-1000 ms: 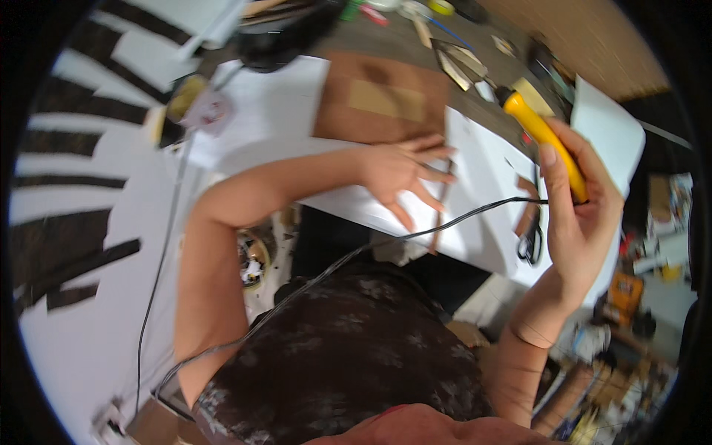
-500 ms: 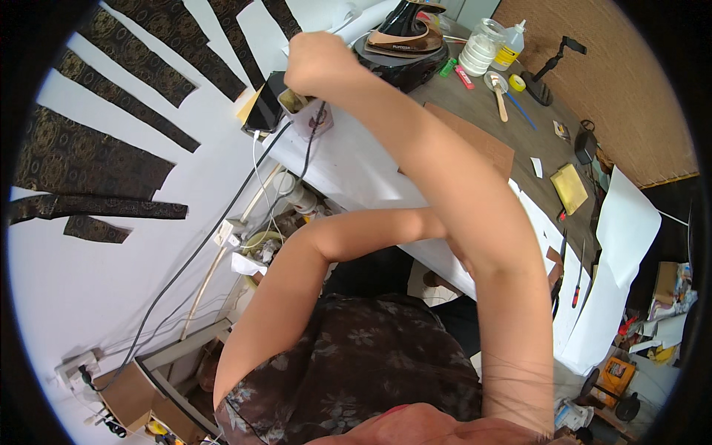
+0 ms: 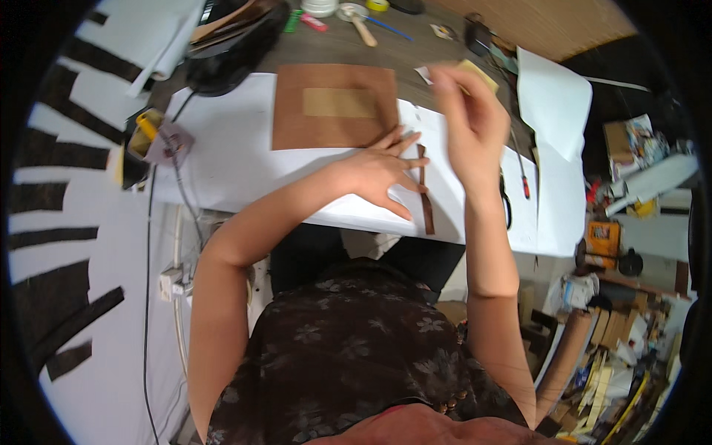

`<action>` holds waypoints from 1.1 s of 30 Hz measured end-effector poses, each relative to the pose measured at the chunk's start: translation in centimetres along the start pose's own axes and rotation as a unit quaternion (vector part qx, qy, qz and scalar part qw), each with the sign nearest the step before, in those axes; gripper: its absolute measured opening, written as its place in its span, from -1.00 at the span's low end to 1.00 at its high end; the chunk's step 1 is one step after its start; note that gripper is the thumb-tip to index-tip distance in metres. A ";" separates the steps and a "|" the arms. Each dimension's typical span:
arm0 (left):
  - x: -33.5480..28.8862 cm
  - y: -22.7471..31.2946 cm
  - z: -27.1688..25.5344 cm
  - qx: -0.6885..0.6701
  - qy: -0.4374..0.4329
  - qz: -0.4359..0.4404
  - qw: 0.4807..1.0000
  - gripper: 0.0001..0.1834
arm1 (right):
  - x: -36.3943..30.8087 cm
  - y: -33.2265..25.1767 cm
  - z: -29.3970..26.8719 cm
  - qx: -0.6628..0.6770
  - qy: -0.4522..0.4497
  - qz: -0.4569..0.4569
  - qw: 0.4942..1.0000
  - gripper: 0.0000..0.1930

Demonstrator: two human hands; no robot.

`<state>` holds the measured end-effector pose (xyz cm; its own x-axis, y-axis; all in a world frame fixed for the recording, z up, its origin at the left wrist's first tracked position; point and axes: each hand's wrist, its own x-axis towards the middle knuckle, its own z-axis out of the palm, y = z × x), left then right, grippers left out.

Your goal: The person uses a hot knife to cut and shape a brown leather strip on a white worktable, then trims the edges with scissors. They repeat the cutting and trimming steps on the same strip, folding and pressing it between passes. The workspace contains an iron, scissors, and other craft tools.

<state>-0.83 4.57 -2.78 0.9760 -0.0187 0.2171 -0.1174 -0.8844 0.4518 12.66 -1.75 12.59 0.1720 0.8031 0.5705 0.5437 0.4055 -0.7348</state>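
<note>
The left hand (image 3: 382, 172) has come back down flat, fingers spread, just below the brown sheet (image 3: 334, 105), beside a narrow brown strip (image 3: 425, 194). The right hand (image 3: 469, 119), no longer holding the yellow-handled tool, hovers right of the sheet, fingertips pinched together; on what, I cannot tell.

The raised right hand (image 3: 469, 122) hides part of a yellow pad (image 3: 478, 72).

A flat square brown leather sheet (image 3: 334, 106) lies on the white paper-covered table (image 3: 245, 163); a narrow dark leather strip (image 3: 425, 194) lies to its right (nearer the table's front edge).
</note>
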 end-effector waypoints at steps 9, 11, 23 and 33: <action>3.4 0.4 -1.4 0.038 0.007 0.006 0.999 -0.28 | -18.9 6.1 -4.5 -0.241 0.072 0.250 0.935 -0.71; 3.3 0.5 -1.3 0.043 0.013 0.007 0.999 -0.28 | -19.2 6.3 -4.1 -0.246 0.071 0.248 0.934 -0.74; 3.7 1.6 -0.8 0.129 0.011 0.001 0.992 -0.03 | -18.8 5.6 -3.5 -0.269 0.088 0.227 0.932 -0.91; 4.5 2.8 -0.5 0.125 0.002 0.009 0.992 -0.08 | -19.2 4.9 -3.6 -0.275 0.072 0.228 0.931 -0.89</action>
<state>3.16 2.27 -0.14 0.9733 -0.0329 0.2273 -0.0843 -0.9718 0.2202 15.00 -16.76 -0.59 0.5748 0.7543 0.3173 0.7187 -0.2799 -0.6365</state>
